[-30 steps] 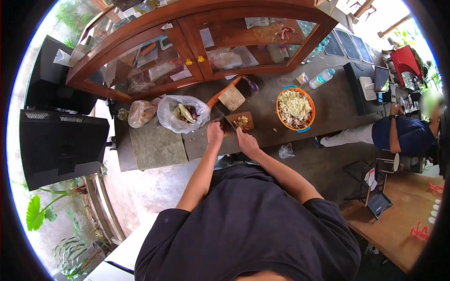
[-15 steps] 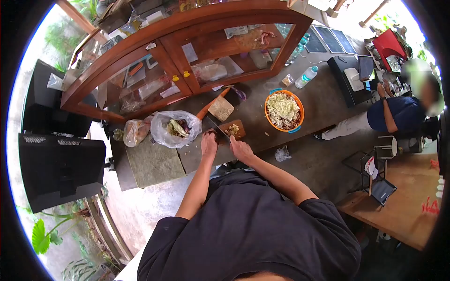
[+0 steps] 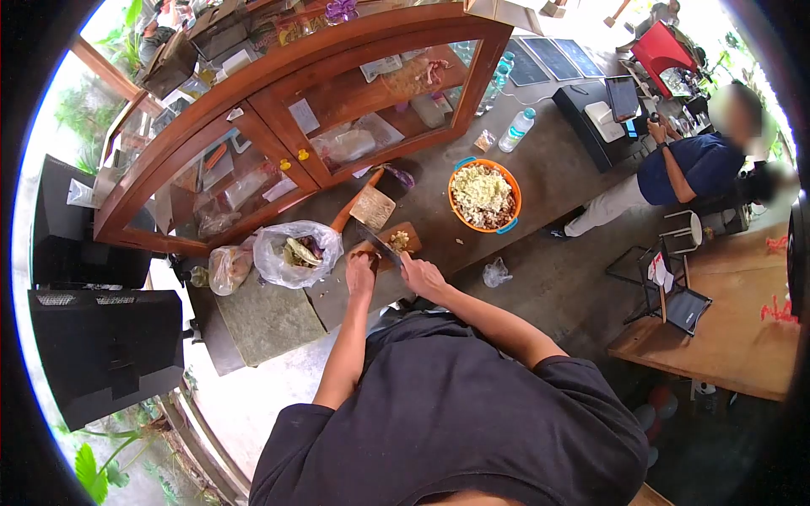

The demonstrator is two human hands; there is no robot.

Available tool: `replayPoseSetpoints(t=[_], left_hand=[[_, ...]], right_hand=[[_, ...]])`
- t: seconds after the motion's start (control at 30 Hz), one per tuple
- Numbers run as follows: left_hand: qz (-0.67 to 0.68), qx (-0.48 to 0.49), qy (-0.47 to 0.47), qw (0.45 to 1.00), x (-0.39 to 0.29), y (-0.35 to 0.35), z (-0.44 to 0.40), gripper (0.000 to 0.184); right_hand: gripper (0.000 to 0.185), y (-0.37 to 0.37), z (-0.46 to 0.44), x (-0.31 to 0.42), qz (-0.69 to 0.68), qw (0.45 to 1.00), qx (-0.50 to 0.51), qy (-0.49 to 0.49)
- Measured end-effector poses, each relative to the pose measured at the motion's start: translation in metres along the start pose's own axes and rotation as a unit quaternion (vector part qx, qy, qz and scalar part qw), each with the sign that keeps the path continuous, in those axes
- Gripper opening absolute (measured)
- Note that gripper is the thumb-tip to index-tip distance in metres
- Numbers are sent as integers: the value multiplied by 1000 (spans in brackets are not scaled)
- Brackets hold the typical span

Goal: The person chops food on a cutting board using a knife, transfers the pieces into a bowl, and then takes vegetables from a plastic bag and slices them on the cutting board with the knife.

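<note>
The right hand (image 3: 424, 279) grips the knife (image 3: 379, 244), chopped pieces (image 3: 400, 241) just beyond it. Whether the left hand (image 3: 360, 276) pinches anything, I can't tell

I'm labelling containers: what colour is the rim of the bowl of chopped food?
The bowl's rim is orange, clearest in the head view.

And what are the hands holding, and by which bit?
The right hand holds the knife by its handle; I can't tell whether the left hand holds anything.

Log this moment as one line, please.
right hand: holding knife | left hand: at cutting board, grip unclear | on board: chopped pieces | nearby: orange bowl, plastic bag
</note>
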State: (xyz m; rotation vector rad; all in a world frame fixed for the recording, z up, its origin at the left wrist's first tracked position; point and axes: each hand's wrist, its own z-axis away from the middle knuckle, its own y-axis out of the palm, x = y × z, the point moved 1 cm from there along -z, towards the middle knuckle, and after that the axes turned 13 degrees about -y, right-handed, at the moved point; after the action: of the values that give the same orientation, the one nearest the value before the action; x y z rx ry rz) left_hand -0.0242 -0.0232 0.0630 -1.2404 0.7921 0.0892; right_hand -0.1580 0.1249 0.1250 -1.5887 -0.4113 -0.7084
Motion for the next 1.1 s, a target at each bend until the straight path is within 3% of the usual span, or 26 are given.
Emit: replayPoseSetpoints(t=[0.07,0.1,0.17,0.27,0.3,0.4,0.47,0.63,0.73,0.87,0.93,1.1], left_hand=[[155,5,-90,984,-8,-11,4,17],[155,2,-95,983,-3,-8,4,17],[23,-31,15,999,6,-2,2,22],[5,-23,-16,1000,-7,-15,7,21],[2,-80,24,997,-4,-12,5,17],[23,-82,49,995,-4,-12,10,13],[54,-80,15,995,-8,-17,11,13],[46,-72,69,994,-8,-18,8,12],[33,-91,27,995,-2,-11,8,13],[44,-93,39,994,3,-6,6,15],[-20,-100,8,995,11,2,3,17],[13,-103,23,994,13,5,2,16]], right_hand=[[18,-1,3,5,-1,1000,3,-5],[18,0,4,6,-1,1000,5,-9],[18,1,5,9,-5,1000,15,-12],[18,1,6,10,-8,1000,22,-8],[18,1,5,11,-7,1000,20,-2],[17,2,3,13,-8,1000,23,3],[17,3,2,13,-5,1000,20,-7],[17,0,1,13,-1,1000,-8,-2],[17,-1,1,13,-7,1000,8,8],[17,3,0,10,-7,1000,19,10],[16,5,0,7,-3,1000,22,4],[16,23,-5,-1,2,1000,22,2]])
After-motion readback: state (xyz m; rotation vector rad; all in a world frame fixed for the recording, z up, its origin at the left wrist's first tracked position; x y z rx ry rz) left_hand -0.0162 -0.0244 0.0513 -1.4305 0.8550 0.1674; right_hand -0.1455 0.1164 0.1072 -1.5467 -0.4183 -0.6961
